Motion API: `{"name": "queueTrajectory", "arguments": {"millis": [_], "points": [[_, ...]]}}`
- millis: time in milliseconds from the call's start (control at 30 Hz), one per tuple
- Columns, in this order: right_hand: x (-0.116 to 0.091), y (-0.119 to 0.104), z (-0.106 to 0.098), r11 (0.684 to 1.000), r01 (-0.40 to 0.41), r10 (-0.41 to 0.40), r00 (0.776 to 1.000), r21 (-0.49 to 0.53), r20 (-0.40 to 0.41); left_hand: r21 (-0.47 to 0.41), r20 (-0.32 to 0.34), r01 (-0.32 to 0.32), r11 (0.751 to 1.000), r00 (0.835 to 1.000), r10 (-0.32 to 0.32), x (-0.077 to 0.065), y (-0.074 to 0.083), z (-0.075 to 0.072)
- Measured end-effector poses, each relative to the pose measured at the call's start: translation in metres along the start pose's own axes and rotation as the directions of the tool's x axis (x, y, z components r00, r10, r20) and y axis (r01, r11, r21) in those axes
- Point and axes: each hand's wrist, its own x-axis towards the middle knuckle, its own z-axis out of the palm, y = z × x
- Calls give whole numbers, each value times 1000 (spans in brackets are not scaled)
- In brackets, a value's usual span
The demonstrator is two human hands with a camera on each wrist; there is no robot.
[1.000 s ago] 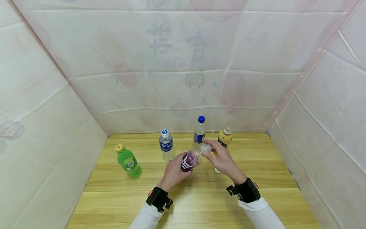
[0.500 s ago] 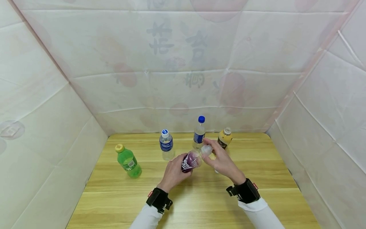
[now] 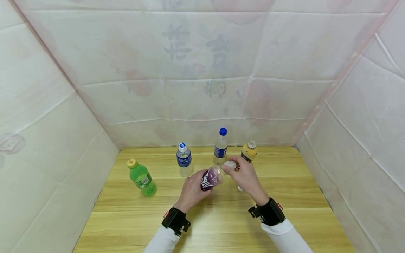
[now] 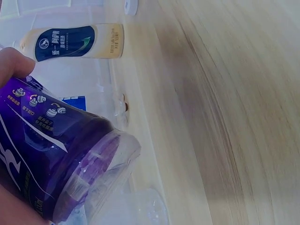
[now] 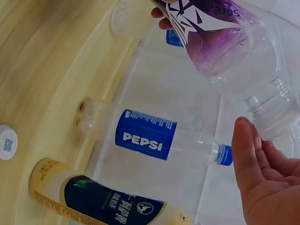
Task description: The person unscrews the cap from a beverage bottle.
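Observation:
A clear plastic drink bottle with a purple label (image 3: 211,178) is held tilted above the table, its top pointing to the right. My left hand (image 3: 191,189) grips it around the label, and the left wrist view shows its clear base. At the bottle's top, the thumb and fingers of my right hand (image 3: 248,179) pinch the translucent cap (image 3: 230,164). In the right wrist view the right hand (image 5: 267,183) partly covers this cap, which is at the bottle's neck; whether it is loose I cannot tell.
On the wooden table (image 3: 221,225) stand a green bottle (image 3: 143,181), a blue-labelled bottle with a white cap (image 3: 184,160), a Pepsi bottle (image 5: 146,134) and an uncapped yellow milk tea bottle (image 3: 249,151). A white cap (image 5: 7,142) lies near the milk tea bottle. Fabric walls surround the table.
My right wrist has turned and shifted slightly left, with the fingers now more curled at the cap. The left hand and the purple-labelled bottle have stayed nearly still.

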Motion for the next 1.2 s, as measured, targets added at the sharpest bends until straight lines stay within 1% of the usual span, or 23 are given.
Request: {"name": "queueTrajectory", "arguments": {"millis": [200, 467, 733, 833, 1067, 1200], "points": [[-2, 1, -2, 999, 33, -33, 999, 16, -7, -12, 6, 9, 1000, 1000, -9, 1, 1, 0], [-2, -1, -4, 995, 100, -100, 995, 29, -2, -2, 1, -5, 1000, 1000, 5, 1, 1, 0], [-3, 1, -4, 981, 168, -170, 985, 101, 15, -28, 15, 17, 999, 1000, -16, 0, 2, -2], [-2, 2, -4, 977, 181, -185, 983, 116, 22, -31, 15, 15, 999, 1000, -15, 0, 2, -1], [-2, 2, -6, 967, 182, -195, 979, 179, 59, -30, 21, 4, 1000, 1000, -3, 1, 1, -1], [-3, 3, -7, 963, 192, -208, 976, 189, 70, -32, 14, -8, 999, 1000, 8, 0, 1, 0]]}}
